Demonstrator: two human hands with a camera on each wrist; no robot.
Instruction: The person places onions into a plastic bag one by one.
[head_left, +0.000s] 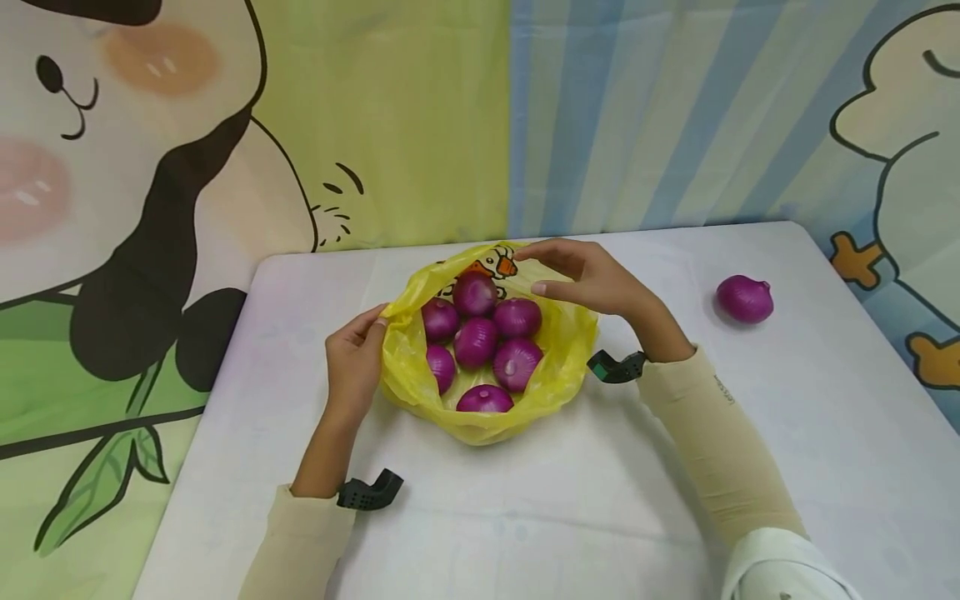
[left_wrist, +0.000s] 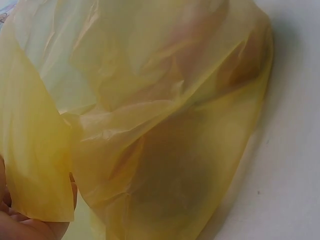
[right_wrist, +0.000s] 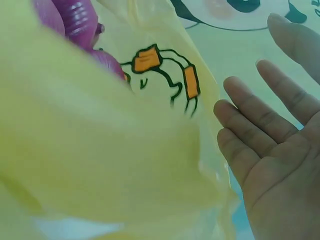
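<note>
A yellow plastic bag (head_left: 487, 429) stands wide-mouthed on the table, with several purple onions (head_left: 476, 343) lying inside it. My left hand (head_left: 354, 362) pinches the bag's left rim between thumb and fingers; in the left wrist view the film of the bag (left_wrist: 165, 100) fills most of the picture. Over the bag's back right side is my right hand (head_left: 592, 279), holding nothing. The right wrist view shows the palm of that hand (right_wrist: 280, 150) with fingers extended beside the bag's edge. A cartoon print (right_wrist: 145, 59) marks the bag's inner back wall.
One more purple onion (head_left: 745, 300) lies by itself on the white table (head_left: 525, 525), toward the right. Behind and beside the table hangs a cloth backdrop (head_left: 390, 125) with cartoon animals. Each wrist wears a small black camera mount (head_left: 371, 490).
</note>
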